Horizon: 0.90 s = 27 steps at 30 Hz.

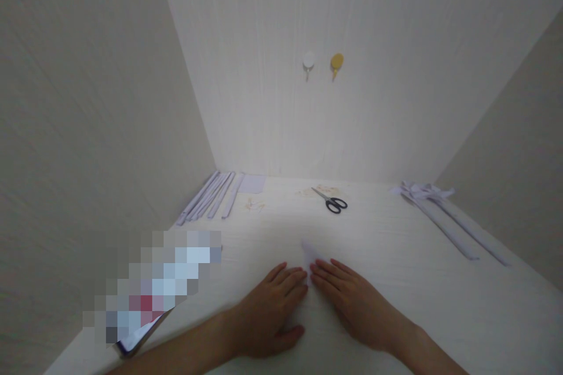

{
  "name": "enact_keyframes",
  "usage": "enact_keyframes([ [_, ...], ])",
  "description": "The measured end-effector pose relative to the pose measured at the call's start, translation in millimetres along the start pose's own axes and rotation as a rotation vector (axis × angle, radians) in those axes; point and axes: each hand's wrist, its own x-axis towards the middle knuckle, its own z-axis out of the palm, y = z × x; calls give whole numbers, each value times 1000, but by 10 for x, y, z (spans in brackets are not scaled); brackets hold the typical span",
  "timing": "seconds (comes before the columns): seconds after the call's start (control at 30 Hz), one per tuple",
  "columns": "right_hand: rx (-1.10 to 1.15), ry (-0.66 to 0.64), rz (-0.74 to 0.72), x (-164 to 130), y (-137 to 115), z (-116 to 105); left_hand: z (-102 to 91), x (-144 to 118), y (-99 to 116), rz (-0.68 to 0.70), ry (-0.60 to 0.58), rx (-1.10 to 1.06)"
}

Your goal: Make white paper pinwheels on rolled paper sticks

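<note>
A small pale lilac piece of paper (pixel 310 252), folded to a pointed corner, lies flat on the white table between my two hands. My left hand (pixel 275 310) rests palm down with its fingertips at the paper's left edge and the thumb spread away. From the other side my right hand (pixel 352 302) lies flat, its fingertips over the lower right part of the paper. Both hands have their fingers stretched out, and they cover part of the paper. Beyond them lies a pair of scissors (pixel 329 200) with black handles.
Several folded paper strips (pixel 206 196) lie at the back left beside a lilac paper square (pixel 252 183). A blurred-out device (pixel 147 328) is at the left. Folded paper shapes with long strips (pixel 444 222) lie at the right. Rubber bands (pixel 255 205) are near the back wall.
</note>
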Motion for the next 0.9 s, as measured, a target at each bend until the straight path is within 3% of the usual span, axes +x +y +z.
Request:
enact_keyframes([
  [0.6, 62, -15, 36, 19, 29, -21, 0, 43, -14, 46, -4, -33],
  [0.7, 88, 31, 61, 35, -9, -10, -3, 78, -24, 64, -11, -52],
  [0.9, 106, 200, 244, 99, -117, 141, 6, 89, -61, 72, 16, -60],
])
